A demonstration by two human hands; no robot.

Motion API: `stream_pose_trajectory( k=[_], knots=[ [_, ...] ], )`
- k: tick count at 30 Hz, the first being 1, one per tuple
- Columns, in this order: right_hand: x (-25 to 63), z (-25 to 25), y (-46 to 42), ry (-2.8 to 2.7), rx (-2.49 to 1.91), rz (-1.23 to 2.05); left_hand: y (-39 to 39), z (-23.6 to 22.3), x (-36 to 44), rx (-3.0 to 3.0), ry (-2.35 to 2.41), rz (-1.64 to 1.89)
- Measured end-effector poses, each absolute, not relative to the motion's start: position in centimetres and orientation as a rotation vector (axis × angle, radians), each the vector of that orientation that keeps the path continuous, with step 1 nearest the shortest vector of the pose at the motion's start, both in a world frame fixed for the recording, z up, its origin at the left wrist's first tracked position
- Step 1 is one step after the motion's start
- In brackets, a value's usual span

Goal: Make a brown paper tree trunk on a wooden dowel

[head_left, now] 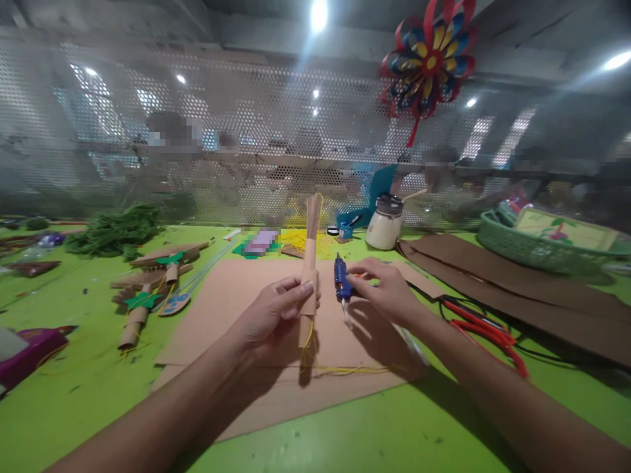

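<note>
- Perforated grey screen [246,131] stands behind a lime-green tabletop [296,447] strewn with craft scraps.
- At the far left, a purple plastic item [32,358] is cut off by the picture's edge; beyond it lies a loose heap of dark green yarn [116,230].
- Next come small brown paper figures with green star cut-outs [142,300], lying near the yarn.
- The left hand [273,312] is closed on a rolled brown paper tube [309,289], thumb in front, above the kraft paper sheets [227,322]. The tube is nearly upright, and a narrower folded strip [312,220] rises out of its top.
- The tube should be light and fairly stiff lengthwise, not slippery, but easily dented. The doubled wrap at mid-length looks the best hold, pinched gently; the thin strip above would probably bend or crease.
- Yellow string [355,370] trails from the tube's lower end toward the right across the sheets.
- Just right of the tube is a blue hot-glue gun [341,279], nozzle pointing away. The right hand [387,289] has its fingers bent around the handle; whether the gun is lifted cannot be told.
- Behind that hand stands a dark-lidded jar [384,228].
- Farther right lie red-handled scissors [488,335], dark brown sheets [513,269] and a green basket [532,248].
</note>
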State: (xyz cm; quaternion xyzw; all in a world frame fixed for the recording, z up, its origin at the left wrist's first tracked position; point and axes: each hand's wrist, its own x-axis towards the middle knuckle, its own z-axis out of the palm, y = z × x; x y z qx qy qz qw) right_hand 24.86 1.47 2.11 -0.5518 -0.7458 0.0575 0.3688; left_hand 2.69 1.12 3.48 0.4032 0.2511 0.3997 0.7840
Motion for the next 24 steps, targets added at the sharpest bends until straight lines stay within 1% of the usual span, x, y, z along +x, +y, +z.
stream_pose_trajectory(
  k=[2,4,7,9,12,17,24],
  knots=[
    [23.7,3.2,0.3,-1.791,-1.188,0.540,1.2,3.5,2.7,0.915,0.529,0.853],
    [22.8,3.9,-0.4,-1.710,-1.017,0.826,1.1,3.5,2.7,0.962,0.515,0.843],
    [22.1,4.2,-0.9,-1.597,-0.851,1.113,0.8,3.8,2.6,0.975,0.482,0.815],
    [22.0,4.0,-1.0,-1.504,-0.783,1.227,0.3,4.0,2.6,0.972,0.441,0.785],
    [21.9,3.7,-1.3,-1.456,-0.753,1.281,-0.3,4.2,2.6,0.998,0.404,0.753],
    [21.6,3.7,-1.5,-1.448,-0.761,1.235,-0.6,4.2,2.6,0.977,0.419,0.725],
    [21.3,3.2,-1.3,-1.428,-0.753,1.265,-0.5,4.0,2.9,0.992,0.372,0.720]
  ],
)
